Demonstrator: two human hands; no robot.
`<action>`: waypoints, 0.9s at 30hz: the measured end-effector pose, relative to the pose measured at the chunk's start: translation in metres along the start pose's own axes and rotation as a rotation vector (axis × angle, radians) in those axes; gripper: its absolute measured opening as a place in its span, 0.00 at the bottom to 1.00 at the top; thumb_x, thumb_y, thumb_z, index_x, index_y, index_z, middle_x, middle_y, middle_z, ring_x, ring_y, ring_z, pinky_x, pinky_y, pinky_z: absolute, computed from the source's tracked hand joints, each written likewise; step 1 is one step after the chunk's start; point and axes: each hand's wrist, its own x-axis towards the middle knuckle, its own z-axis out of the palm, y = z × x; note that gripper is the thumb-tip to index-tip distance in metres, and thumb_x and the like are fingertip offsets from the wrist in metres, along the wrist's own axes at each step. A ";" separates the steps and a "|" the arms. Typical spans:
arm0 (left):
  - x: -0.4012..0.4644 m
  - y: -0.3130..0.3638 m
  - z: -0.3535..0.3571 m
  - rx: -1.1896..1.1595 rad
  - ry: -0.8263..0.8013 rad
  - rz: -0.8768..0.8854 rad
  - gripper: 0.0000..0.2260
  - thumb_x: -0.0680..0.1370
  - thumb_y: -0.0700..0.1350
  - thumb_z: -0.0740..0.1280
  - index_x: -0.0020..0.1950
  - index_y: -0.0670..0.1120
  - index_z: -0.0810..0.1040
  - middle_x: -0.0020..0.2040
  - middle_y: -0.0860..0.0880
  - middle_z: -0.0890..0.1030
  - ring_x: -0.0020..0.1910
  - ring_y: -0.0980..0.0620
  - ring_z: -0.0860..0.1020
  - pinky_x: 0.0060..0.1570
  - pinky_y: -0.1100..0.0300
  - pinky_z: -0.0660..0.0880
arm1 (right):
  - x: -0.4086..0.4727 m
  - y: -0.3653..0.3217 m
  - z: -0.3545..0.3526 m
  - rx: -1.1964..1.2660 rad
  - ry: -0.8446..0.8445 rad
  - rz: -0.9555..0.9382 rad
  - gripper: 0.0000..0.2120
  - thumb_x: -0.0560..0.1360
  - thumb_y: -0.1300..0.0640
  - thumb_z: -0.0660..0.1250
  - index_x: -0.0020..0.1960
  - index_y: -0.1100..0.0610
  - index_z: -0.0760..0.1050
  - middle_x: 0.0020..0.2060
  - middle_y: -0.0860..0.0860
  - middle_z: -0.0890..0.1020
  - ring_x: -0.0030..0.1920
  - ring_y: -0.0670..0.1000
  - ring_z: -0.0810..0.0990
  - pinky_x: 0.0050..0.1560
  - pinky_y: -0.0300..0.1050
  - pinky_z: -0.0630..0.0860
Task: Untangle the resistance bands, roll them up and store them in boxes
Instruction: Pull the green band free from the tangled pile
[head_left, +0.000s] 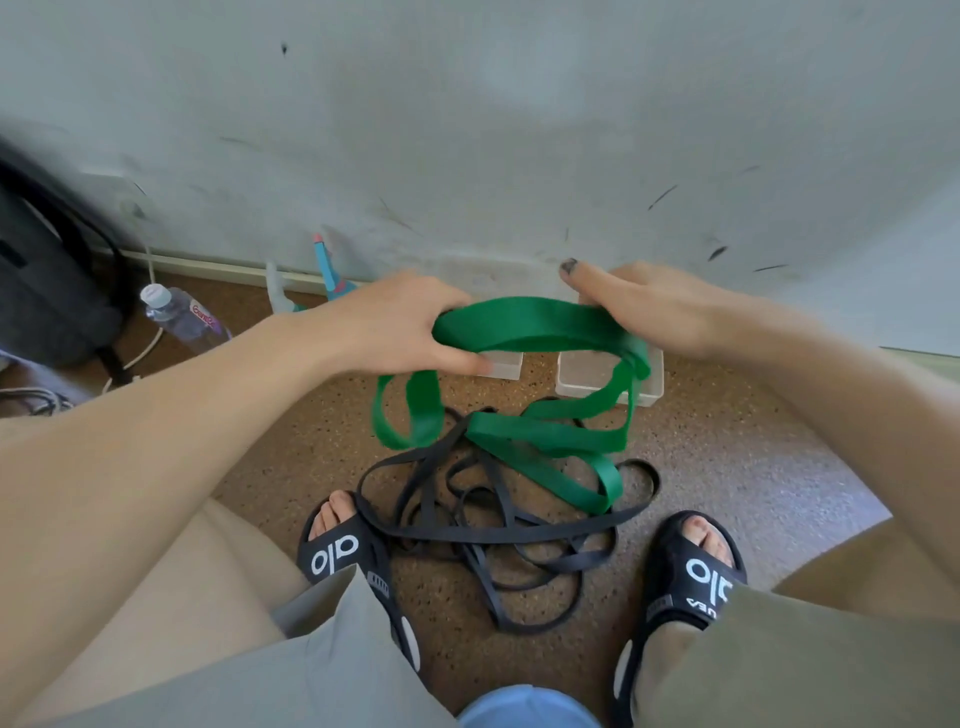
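Here, left hand (395, 322) and right hand (654, 306) gripping flat green band (524, 325), looped, tangled.

both hands' grips, left hand (410, 325) and right hand (654, 306), hold the green band (524, 322) above the black bands (498, 525).

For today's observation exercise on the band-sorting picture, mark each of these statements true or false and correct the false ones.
1. Both hands hold the green band. True: the left hand and right hand grip the green band.
2. The black bands are rolled up in a box. False: the black bands lie tangled on the floor between the feet.
3. Two clear boxes sit on the floor near the wall. True: the left box and right box.
4. The water bottle stands upright. False: the bottle lies tilted at left.
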 end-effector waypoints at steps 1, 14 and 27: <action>0.000 0.007 -0.001 -0.044 0.009 0.017 0.13 0.74 0.62 0.72 0.46 0.54 0.80 0.36 0.51 0.82 0.33 0.52 0.79 0.35 0.53 0.73 | 0.000 -0.002 0.005 0.023 -0.023 0.008 0.34 0.81 0.29 0.45 0.64 0.51 0.79 0.62 0.51 0.81 0.63 0.56 0.77 0.58 0.48 0.67; 0.005 0.035 -0.001 0.004 0.036 0.063 0.17 0.68 0.64 0.76 0.38 0.53 0.75 0.31 0.55 0.76 0.30 0.58 0.74 0.32 0.57 0.68 | 0.005 -0.020 0.043 0.061 0.110 -0.314 0.22 0.83 0.40 0.57 0.37 0.52 0.70 0.28 0.45 0.72 0.27 0.44 0.67 0.29 0.41 0.61; 0.001 0.014 0.014 -0.304 -0.006 -0.158 0.26 0.76 0.55 0.73 0.70 0.54 0.67 0.64 0.54 0.77 0.58 0.55 0.78 0.55 0.57 0.75 | 0.018 -0.007 0.012 0.876 0.041 -0.121 0.11 0.83 0.57 0.63 0.45 0.61 0.78 0.33 0.52 0.79 0.32 0.49 0.72 0.37 0.42 0.69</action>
